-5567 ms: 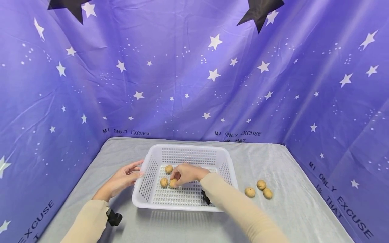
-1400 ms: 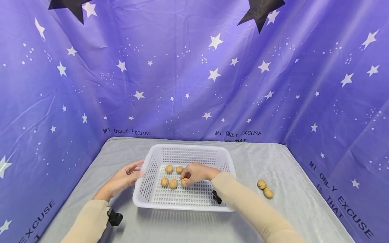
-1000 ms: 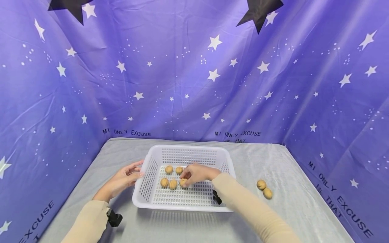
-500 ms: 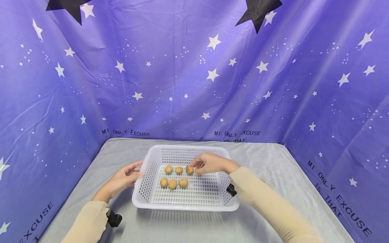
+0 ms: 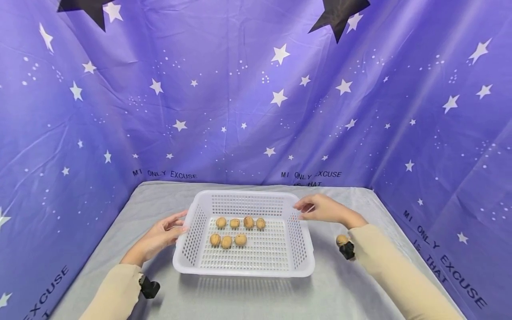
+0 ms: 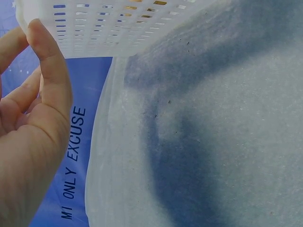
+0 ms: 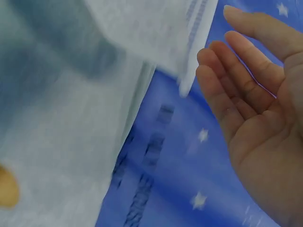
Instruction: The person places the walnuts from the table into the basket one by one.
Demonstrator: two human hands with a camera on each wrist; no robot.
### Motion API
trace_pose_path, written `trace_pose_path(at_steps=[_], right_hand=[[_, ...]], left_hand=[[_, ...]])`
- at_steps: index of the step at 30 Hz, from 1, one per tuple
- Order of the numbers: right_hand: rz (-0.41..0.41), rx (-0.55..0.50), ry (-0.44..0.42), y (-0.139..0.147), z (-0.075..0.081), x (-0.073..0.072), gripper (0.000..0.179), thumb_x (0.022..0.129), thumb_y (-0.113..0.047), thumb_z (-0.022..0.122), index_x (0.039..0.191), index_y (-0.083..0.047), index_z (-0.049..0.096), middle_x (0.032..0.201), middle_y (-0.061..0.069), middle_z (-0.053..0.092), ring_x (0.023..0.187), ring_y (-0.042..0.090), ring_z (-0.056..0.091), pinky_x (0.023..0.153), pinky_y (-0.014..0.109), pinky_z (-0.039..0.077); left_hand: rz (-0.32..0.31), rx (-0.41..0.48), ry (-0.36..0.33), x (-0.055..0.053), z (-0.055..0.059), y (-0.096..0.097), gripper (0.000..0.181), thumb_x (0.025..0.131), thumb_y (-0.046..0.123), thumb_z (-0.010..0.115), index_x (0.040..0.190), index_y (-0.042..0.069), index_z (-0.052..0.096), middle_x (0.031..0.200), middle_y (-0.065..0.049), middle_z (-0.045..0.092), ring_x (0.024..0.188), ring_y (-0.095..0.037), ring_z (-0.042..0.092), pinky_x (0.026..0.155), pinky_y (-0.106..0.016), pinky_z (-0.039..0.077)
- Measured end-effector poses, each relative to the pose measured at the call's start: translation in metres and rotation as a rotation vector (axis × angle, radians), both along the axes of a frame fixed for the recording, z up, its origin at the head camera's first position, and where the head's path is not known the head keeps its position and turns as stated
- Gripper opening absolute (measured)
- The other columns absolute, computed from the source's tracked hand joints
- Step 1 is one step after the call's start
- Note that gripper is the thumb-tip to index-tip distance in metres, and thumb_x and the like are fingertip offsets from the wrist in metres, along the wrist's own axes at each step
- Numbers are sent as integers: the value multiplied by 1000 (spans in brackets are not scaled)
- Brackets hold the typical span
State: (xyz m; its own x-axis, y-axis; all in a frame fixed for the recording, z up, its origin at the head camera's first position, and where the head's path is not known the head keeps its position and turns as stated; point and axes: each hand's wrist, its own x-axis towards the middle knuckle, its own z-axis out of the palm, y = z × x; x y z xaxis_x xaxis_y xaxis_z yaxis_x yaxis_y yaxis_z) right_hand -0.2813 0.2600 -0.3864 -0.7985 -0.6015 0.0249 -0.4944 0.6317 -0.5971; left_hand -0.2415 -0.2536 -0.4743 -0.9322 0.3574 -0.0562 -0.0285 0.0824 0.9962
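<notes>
Several walnuts (image 5: 249,222) lie in two rows inside a white perforated plastic basket (image 5: 244,272), the back row longer than the front. My left hand (image 5: 160,238) is at the basket's left side, its thumb and fingertips touching the rim with relaxed fingers. In the left wrist view, the thumb (image 6: 49,66) meets the rim's corner. My right hand (image 5: 326,209) hovers by the right rim with loosely bent, parted fingers and holds nothing; the right wrist view shows its bare palm (image 7: 270,132). Outside the basket, a walnut (image 5: 342,240) is partly covered by the right wrist camera.
A grey cloth (image 5: 224,302) covers the table under the basket. Purple-blue curtains (image 5: 224,89) with white stars hang behind and on both sides. A black camera (image 5: 150,288) is strapped to the left wrist, another (image 5: 346,250) to the right.
My right hand has left the walnuts and moved right, past the basket's rim. The basket shows more walnuts than 5.6 s ago, with a fourth visible in the back row. My left hand stays put.
</notes>
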Motion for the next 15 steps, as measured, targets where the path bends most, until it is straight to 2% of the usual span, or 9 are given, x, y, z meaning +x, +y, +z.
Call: trace_pose_path(at_steps=[7,12,15], right_hand=[[-154,-2,28,61,-17,9,37,89,-16,77,120,2,70,107,8,72,100,28,67,85,35,56],[-226,-7,-19,91,-33,18,35,89,-17,77,117,2,70,104,8,72,94,23,66,81,29,55],[-234,-8,-56,105,-45,23,37,89,-15,76,117,7,68,104,14,72,92,20,66,80,27,54]], left_hand=[[-5,-2,2,-1,1,0,71,99,12,64,158,2,25,137,-32,45,110,-34,62,87,-38,57],[-2,10,-1,-1,1,0,71,99,10,64,158,2,25,135,-32,46,108,-34,62,85,-39,57],[-2,18,-5,-1,0,0,71,99,9,64,157,1,25,135,-32,46,108,-33,63,85,-39,57]])
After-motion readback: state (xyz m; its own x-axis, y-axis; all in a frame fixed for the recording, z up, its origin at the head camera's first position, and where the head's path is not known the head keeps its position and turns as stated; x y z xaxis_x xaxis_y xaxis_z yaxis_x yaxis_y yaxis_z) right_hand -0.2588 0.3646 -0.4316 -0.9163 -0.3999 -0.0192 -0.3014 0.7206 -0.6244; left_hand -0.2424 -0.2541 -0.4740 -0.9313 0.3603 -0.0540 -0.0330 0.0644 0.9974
